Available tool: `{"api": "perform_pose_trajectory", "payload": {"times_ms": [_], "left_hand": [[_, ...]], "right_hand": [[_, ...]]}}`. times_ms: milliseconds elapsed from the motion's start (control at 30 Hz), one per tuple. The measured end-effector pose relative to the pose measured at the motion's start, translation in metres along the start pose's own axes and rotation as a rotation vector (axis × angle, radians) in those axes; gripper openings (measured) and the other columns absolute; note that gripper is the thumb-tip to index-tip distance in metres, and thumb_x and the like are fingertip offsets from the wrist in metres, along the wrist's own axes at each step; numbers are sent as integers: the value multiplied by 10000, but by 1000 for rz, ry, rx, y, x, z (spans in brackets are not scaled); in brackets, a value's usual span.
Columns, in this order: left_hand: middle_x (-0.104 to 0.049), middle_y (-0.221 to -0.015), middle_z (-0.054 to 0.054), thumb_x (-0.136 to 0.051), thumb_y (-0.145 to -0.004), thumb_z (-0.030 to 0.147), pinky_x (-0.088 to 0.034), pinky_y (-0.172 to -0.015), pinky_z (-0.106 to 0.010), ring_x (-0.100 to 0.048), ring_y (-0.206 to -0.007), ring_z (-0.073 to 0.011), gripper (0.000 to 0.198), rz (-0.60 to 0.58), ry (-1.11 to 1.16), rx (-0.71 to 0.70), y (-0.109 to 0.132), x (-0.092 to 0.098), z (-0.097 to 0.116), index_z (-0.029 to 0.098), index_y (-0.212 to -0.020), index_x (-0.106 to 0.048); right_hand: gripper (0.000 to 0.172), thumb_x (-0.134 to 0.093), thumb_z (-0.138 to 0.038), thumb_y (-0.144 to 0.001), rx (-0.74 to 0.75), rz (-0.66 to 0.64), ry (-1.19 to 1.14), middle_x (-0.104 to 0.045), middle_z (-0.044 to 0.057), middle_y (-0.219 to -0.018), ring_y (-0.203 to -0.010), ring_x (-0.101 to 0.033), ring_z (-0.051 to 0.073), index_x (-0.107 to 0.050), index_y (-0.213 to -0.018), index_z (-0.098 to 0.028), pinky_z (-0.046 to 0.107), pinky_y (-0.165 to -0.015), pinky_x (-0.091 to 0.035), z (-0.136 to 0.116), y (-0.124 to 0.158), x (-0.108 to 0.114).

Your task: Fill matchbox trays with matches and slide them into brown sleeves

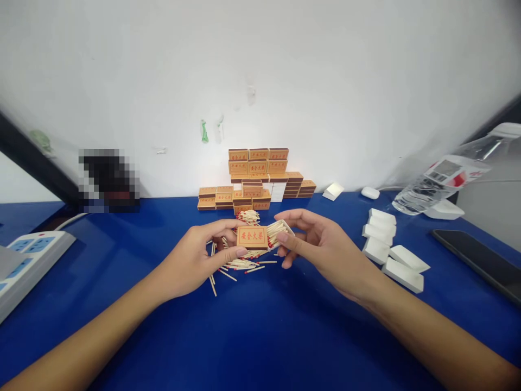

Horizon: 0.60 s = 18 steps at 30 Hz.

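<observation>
My left hand (211, 247) is closed on the orange printed sleeve of a matchbox (251, 237), its thumb along the lower front edge. My right hand (307, 239) grips the white inner tray (288, 227) of the same box, thumb over the matches in it. The tray sticks partway out of the sleeve's right end and is filled with matches (275, 232). Beneath and behind the box, loose red-headed matches (240, 264) lie scattered on the blue table. A further small heap of matches (248, 216) lies just behind the box.
Stacked matchboxes (258, 168) stand against the wall. Several white trays (402, 274) lie to the right, near a black phone (480, 260) and a tilted plastic bottle (443, 174). A power strip (32, 260) is at left. A folded paper (333, 190) lies by the wall.
</observation>
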State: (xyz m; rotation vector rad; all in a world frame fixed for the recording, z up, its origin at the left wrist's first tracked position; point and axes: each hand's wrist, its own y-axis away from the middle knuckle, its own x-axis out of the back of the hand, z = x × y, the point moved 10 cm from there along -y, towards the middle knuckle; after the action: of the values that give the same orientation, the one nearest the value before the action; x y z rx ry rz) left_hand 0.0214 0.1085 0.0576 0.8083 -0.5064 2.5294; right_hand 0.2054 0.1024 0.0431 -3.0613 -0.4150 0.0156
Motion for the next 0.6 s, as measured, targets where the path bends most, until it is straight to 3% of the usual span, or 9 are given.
{"api": "perform_pose_trajectory", "payload": {"times_ms": [233,600], "left_hand": [[-769,-934,20,-679,-979,417,-507,-750,-254,-675,-865,-155,402,-4,-7,-23,-1,-2,5,239,-1337,-636],[-756,-914,21,-647,-1003,384,-510,-743,-256,-671,-828,-144,394,18,38,-37,1,-11,5,229,-1360,-586]], "right_hand": [[402,-827,-411,-863,18,55,-50,-717,35,-969,-739,-694,148,-658,-1167,-210,324,-675,-646,1,1,4],[448,-841,-434,-838,-6,85,-40,-741,50,-978,-750,-733,176,-652,-1177,-208,380,-734,-666,4,0,8]]}}
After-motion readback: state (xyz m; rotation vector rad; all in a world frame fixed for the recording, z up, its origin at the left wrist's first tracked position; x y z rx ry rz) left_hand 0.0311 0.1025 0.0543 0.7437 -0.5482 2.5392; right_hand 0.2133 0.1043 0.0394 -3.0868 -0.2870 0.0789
